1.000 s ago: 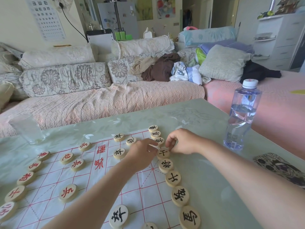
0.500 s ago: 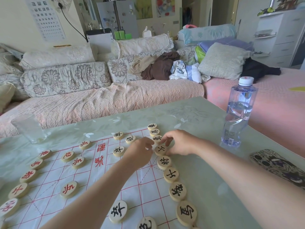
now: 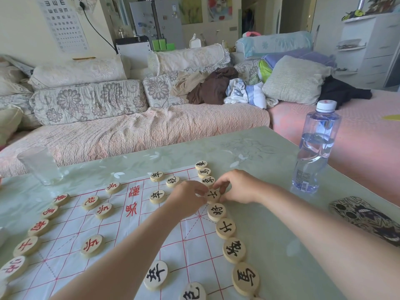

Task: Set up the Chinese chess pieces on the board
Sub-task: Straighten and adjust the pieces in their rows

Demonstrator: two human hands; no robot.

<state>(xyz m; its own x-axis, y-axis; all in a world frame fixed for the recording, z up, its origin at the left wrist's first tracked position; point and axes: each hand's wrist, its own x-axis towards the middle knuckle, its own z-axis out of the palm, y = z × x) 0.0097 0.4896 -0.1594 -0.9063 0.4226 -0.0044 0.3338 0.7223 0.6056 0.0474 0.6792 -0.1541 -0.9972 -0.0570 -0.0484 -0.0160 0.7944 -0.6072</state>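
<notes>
Single head-worn wide-angle view, looking forward and down across the table [image 3: 270,152].

The camera sits above the near edge of the board [image 3: 121,241], close enough that both forearms run in from the bottom corners; it faces the sofa [image 3: 134,128] beyond the far table edge, with lines bowing toward the frame's edges. No second view shares the scene.

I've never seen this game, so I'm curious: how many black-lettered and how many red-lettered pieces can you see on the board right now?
Black-lettered pieces: 13
Red-lettered pieces: 9
Total: 22 in clear view. Slivers cut off at the picture's edges, and anything hidden under the forearms, are not counted.
</notes>
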